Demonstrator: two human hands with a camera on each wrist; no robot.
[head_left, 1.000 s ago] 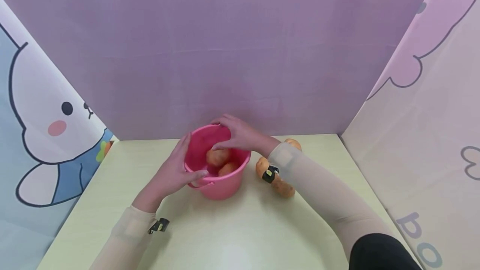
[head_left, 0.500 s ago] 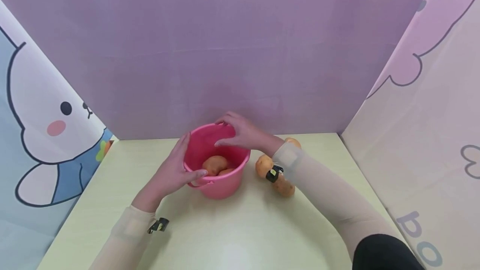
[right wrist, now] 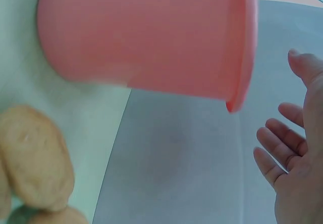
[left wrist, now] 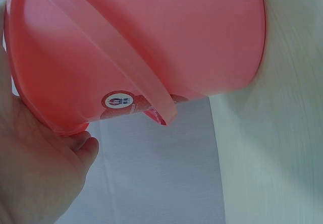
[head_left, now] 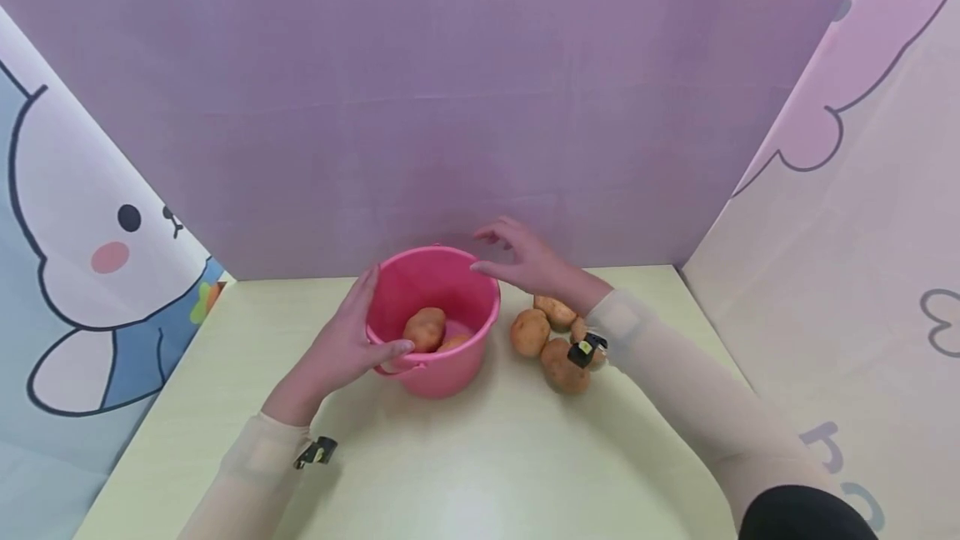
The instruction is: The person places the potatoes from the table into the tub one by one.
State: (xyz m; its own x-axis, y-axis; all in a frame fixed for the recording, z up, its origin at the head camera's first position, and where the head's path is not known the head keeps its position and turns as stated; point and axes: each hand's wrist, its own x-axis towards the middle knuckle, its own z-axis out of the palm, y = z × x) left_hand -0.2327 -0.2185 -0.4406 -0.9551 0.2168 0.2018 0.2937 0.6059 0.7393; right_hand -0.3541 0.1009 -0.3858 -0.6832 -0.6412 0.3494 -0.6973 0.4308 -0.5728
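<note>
A pink plastic bucket (head_left: 446,377) stands on the table, its handle (left wrist: 123,57) hanging down along the side in the left wrist view. Inside lie two visible potatoes, one (head_left: 425,329) in plain sight and another (head_left: 454,342) partly behind the near rim. My left hand (head_left: 337,357) grips the bucket's left rim, its thumb over the near edge. Just beyond the right rim, my right hand (head_left: 528,265) hovers holding nothing, fingers apart and slightly bent. Below its wrist is a cluster of several potatoes, including a round one (head_left: 530,332) and a brown one (head_left: 565,367).
The pale table (head_left: 465,473) runs back to a purple cloth wall (head_left: 480,107). Printed panels flank it, with a cartoon rabbit (head_left: 97,215) on the left one. The potato cluster sits close to the bucket's right side.
My right hand has let go of a potato in the bucket, risen out and moved right past the rim. That potato settled at the bottom. My left hand keeps its place on the bucket.
</note>
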